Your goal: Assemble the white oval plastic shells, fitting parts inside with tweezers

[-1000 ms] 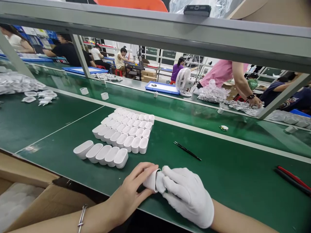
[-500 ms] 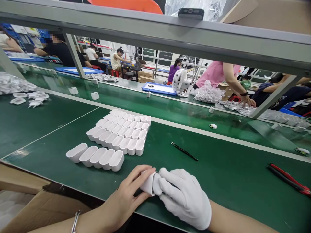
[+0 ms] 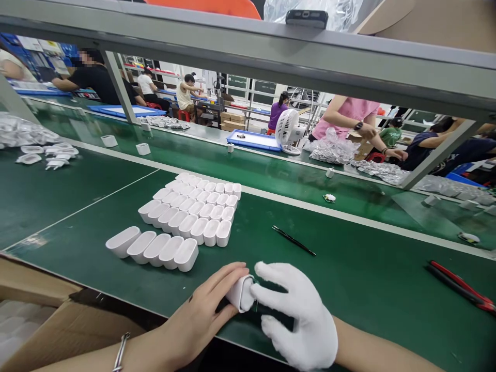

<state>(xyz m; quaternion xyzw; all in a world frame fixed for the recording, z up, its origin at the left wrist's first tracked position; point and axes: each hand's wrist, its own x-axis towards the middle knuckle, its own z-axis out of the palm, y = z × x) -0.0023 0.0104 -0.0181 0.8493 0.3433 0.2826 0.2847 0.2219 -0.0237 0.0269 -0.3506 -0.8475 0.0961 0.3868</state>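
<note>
Two hands meeting at near edge of worktop [image 3: 368, 279]: bare left hand [image 3: 203, 315] clasping white shell [image 3: 241, 292], gloved right hand [image 3: 298, 315] fingers spread, touching its open end.

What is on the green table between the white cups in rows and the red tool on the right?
In the head view, a thin black tool lies between the rows of white shells and the red-handled tool; the rest is bare green mat.

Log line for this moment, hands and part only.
left hand: bare, grips white shell | right hand: gloved, fingertip on the shell's open end | nearby: shell rows on green mat
</note>
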